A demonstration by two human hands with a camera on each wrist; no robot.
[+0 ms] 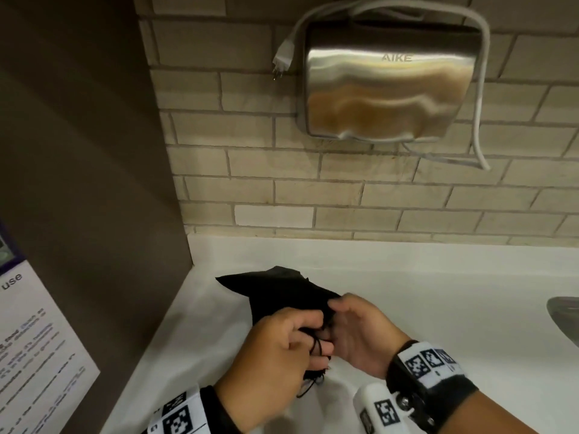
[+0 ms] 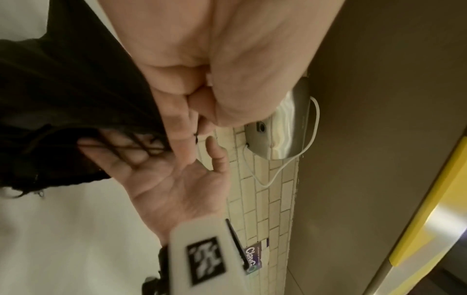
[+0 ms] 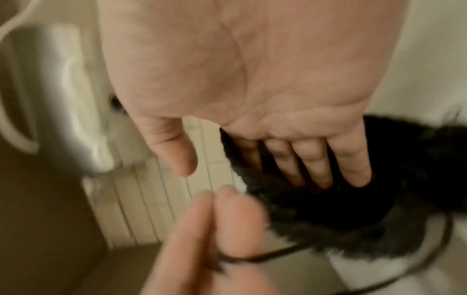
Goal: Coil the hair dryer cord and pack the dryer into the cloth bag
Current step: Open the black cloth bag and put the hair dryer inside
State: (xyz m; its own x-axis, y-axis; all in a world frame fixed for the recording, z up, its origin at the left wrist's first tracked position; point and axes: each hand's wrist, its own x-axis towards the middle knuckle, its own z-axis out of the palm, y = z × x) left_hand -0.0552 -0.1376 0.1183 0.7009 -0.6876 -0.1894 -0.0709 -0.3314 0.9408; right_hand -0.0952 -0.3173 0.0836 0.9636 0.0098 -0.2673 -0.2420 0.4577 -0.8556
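A black cloth bag [image 1: 282, 292] lies on the white counter [image 1: 438, 292], its mouth toward me. My left hand [image 1: 300, 343] grips the gathered mouth and pinches a thin black drawstring [image 3: 265, 257]. My right hand [image 1: 351, 327] is beside it with straight fingers [image 3: 313, 163] against the bag's opening. In the left wrist view its open palm [image 2: 164, 179] has drawstrings lying across the fingers. The bag [image 2: 63, 89] fills the left of that view. No hair dryer shows outside the bag, and its inside is hidden.
A steel wall dryer [image 1: 388, 83] hangs on the tiled wall, with a grey cord [image 1: 481, 89] looped over it and a plug [image 1: 282, 57] dangling at its left. A brown partition [image 1: 78, 151] with a printed sign [image 1: 31, 355] stands left. A dark fixture [image 1: 564, 314] is at the right edge.
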